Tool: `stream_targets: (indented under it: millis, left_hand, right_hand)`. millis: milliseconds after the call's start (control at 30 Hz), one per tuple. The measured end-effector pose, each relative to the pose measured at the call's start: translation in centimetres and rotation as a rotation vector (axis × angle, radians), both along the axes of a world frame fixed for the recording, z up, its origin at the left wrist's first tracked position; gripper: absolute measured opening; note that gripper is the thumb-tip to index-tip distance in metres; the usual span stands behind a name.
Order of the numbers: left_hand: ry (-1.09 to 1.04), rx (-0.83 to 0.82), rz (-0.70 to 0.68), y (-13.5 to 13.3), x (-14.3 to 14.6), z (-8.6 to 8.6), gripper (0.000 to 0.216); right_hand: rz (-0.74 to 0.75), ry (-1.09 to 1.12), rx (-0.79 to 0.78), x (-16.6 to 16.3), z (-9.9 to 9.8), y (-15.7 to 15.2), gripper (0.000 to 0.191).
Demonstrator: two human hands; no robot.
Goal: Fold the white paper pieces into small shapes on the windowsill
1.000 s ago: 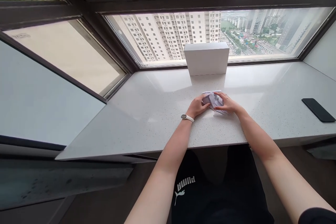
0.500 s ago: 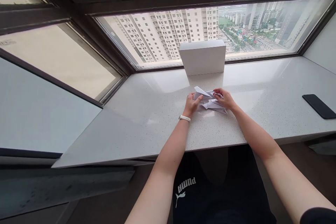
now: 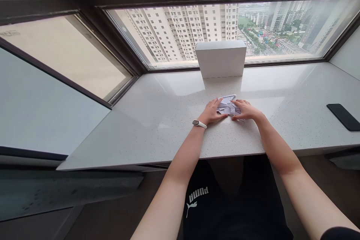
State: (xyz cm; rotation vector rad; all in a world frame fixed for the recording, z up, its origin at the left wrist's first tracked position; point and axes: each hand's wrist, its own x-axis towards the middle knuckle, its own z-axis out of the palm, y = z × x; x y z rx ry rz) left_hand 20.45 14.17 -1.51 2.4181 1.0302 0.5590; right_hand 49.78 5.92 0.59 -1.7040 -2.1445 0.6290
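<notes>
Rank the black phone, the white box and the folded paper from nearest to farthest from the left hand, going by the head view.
From the left hand:
1. Folded paper: touching the hand, on its right.
2. White box: ahead, standing beyond the paper.
3. Black phone: lying flat, far off to the right.

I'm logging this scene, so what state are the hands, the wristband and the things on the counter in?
Folded paper: on the counter, between the hands.
Left hand: spread, touching the paper's left side.
Right hand: spread, touching the paper's right side.
Wristband: worn, its small face dark.
White box: standing upright.
Phone: lying flat, top dark.
</notes>
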Motion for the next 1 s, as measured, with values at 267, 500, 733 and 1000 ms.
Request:
stream_targets:
  millis: [267,500,733,1000]
  left_hand:
    - [-0.146,0.036,0.121,0.2,0.3,1.2,0.053]
    - [-0.482,0.008,0.309,0.0,0.9,1.2,0.029]
    - [-0.622,-0.188,0.412,0.3,1.4,0.3,0.044]
    - [-0.499,-0.046,0.398,1.0,0.8,-0.1,0.091]
  right_hand:
    - [-0.113,0.228,0.219,-1.7,-0.4,0.7,0.1]
    - [-0.303,0.538,0.355,-1.7,-0.1,1.3,0.108]
    - [-0.147,0.483,0.221,-1.3,-0.3,1.3,0.138]
    - [-0.112,0.309,0.303,-0.5,0.8,0.3,0.121]
